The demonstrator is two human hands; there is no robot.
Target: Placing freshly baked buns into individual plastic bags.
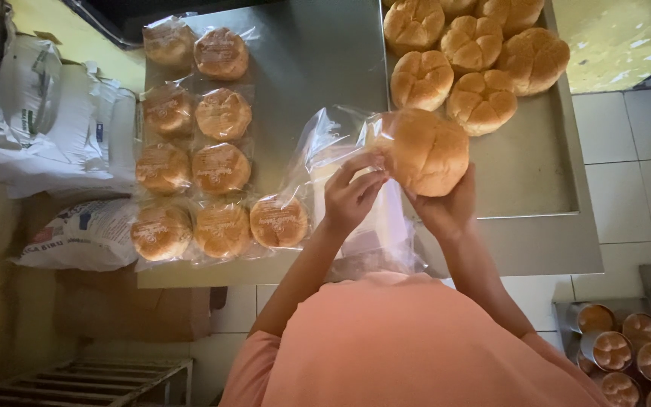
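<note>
Golden-brown and round, a scored bun (429,152) sits cupped in the right hand (446,207), whose fingers curl up around its underside and hold it just above the steel counter (318,68). Touching the bun's near edge, the left hand (349,197) pinches the mouth of a clear plastic bag (333,139) between thumb and fingertips, so both hands are closed on what they hold; the bun's left side meets the bag's opening, though how far it has gone inside I cannot tell. Under the two hands lies a loose stack of more clear bags (382,226), flat on the counter. Beyond the right hand, further from the person, a cluster of unwrapped buns (476,53) rests on a metal tray (544,173), close together and touching one another. To the left of the left hand, nine bagged buns (205,151) lie in rows on the counter, the nearest one just beside the left wrist. Further left of those, off the counter, white sacks (54,136) are piled against each other. Low to the right of the right arm, well apart from the hands, small round tins of baked goods (627,354) stand on another surface over a white tiled floor (634,181). A peach-coloured sleeve (408,347) fills the foreground beneath both forearms
</note>
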